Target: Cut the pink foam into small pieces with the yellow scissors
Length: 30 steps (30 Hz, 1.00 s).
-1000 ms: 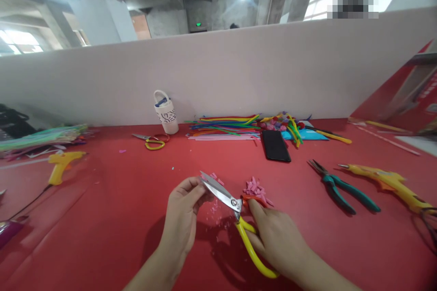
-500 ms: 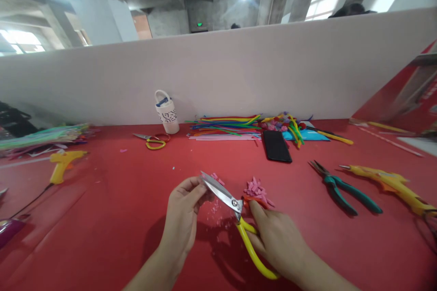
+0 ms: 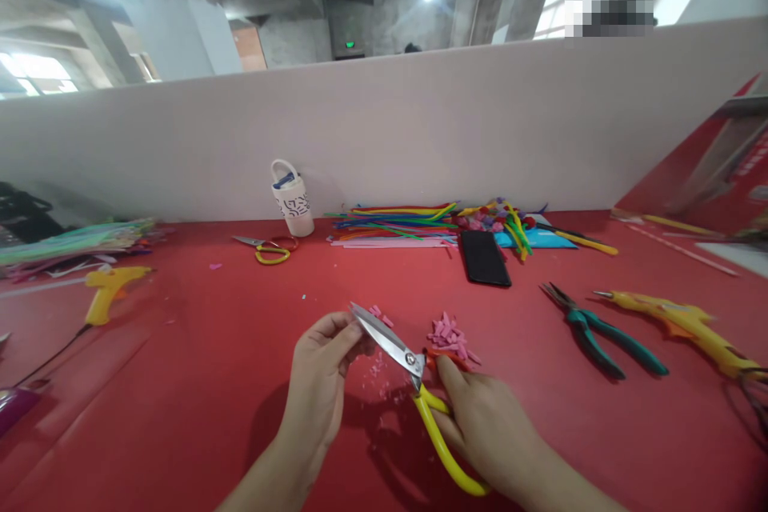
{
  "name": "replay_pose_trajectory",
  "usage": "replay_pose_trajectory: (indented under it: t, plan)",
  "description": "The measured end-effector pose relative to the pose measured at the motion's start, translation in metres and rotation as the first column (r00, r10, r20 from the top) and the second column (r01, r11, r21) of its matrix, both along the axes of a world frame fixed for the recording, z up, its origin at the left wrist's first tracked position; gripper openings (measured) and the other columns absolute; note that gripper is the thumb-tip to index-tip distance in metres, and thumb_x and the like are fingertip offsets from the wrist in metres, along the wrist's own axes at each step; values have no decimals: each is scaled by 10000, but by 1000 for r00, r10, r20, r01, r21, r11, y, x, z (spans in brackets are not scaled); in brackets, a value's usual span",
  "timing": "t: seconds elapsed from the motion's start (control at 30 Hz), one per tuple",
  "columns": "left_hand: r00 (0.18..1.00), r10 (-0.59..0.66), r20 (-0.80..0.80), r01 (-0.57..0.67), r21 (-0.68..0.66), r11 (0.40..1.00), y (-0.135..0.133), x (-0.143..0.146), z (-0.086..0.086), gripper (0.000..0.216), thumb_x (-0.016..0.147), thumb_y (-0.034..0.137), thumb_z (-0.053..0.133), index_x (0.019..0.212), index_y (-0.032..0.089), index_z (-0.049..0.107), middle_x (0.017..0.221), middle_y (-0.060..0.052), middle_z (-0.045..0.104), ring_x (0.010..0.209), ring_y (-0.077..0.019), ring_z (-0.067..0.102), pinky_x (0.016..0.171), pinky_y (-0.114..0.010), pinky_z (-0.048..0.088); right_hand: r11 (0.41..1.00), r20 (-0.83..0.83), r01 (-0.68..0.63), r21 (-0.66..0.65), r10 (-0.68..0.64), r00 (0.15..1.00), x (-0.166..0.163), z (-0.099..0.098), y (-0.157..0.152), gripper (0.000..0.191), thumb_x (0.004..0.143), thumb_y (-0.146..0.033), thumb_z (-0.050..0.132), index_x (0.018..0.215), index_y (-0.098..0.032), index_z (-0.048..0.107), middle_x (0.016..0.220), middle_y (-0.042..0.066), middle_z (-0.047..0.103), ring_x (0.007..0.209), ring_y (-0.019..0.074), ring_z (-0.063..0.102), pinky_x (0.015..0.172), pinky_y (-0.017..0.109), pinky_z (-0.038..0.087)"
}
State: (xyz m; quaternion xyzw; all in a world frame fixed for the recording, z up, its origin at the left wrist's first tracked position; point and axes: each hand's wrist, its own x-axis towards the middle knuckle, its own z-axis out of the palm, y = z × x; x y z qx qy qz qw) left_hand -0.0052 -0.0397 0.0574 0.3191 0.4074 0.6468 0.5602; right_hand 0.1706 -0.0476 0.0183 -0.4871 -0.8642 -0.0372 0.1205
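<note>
My right hand (image 3: 489,424) is wrapped round the handles of a pair of scissors (image 3: 387,340), one handle red and the other yellow. The blades point up and left, their tips at the fingers of my left hand (image 3: 318,376). That hand is closed in a pinch; what it holds, if anything, is hidden behind the fingers and blades. Just beyond the scissors lie a few pink pieces (image 3: 382,317). A larger heap of pink pieces (image 3: 450,336) sits past my right hand. Tiny pink scraps (image 3: 378,372) are scattered under the blades.
Pliers (image 3: 591,328) and a yellow glue gun (image 3: 684,324) lie to the right, another glue gun (image 3: 108,288) to the left. Along the back are a second pair of scissors (image 3: 270,250), a white cup (image 3: 295,204), coloured pipe cleaners (image 3: 396,224) and a black phone (image 3: 485,258).
Hardly anything differs. Both hands and the scissors keep nearly the same pose, and the whole view has shifted very slightly.
</note>
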Motion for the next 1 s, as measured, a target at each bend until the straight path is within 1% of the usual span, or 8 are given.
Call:
replay_pose_trajectory:
  t: [0.3,0.43,0.5,0.57,0.63,0.7,0.8,1.0]
  plan:
    - [1000,-1,-27,1,0,1000,1,-2,-1,46,662,149,579,647,146,623,602,10,599,547,-75,514,572,-186,413,999,-51,23,24,-22,998,1,1,0,108,725,-257,431,798,-178,433,492,12,576,407,182,536,396,252,184]
    - [999,-28,-18,28,-15,1000,1,-1,-1,47,653,171,596,664,127,611,614,-4,598,545,-79,522,571,-194,418,986,-231,47,-159,-84,969,0,3,2,52,722,-245,434,701,-207,405,488,-13,530,407,143,480,395,234,199]
    - [995,-103,-16,102,-58,993,0,2,-3,63,647,181,607,668,123,594,612,-11,596,537,-85,528,564,-203,421,947,-447,-28,-321,-125,886,-1,6,2,97,730,-243,429,653,-212,379,495,-37,480,431,116,445,402,213,242]
    - [973,-229,7,228,-113,967,-2,7,-7,73,640,179,616,669,124,577,602,-13,591,530,-90,534,554,-208,421,884,-647,-146,-445,-205,735,-2,11,3,134,737,-253,416,623,-211,360,488,-59,421,427,90,403,407,195,280]
    - [933,-357,43,359,-153,921,-4,13,-11,74,640,170,616,671,122,569,589,-14,587,520,-92,539,538,-209,418,810,-741,-236,-537,-319,591,-2,15,3,126,739,-287,415,648,-207,380,454,-83,373,380,71,357,383,184,291]
    - [884,-464,58,466,-195,863,-7,18,-14,70,651,172,604,671,113,572,584,-24,591,498,-90,539,512,-204,410,733,-750,-290,-615,-430,502,-2,17,3,129,738,-327,426,719,-200,412,411,-107,339,324,59,315,336,174,271]
    - [825,-565,28,550,-275,789,-11,24,-17,80,657,177,591,675,99,583,585,-37,599,470,-88,538,477,-196,396,659,-742,-355,-663,-514,432,-2,15,4,174,722,-353,456,778,-189,440,398,-117,351,284,48,308,285,154,253]
    - [768,-641,-25,595,-344,726,-12,24,-17,38,621,124,581,644,94,580,534,-28,584,445,-100,533,469,-211,400,631,-746,-403,-663,-506,433,-1,13,3,106,693,-277,475,674,-187,421,392,-116,369,271,33,321,264,131,239]
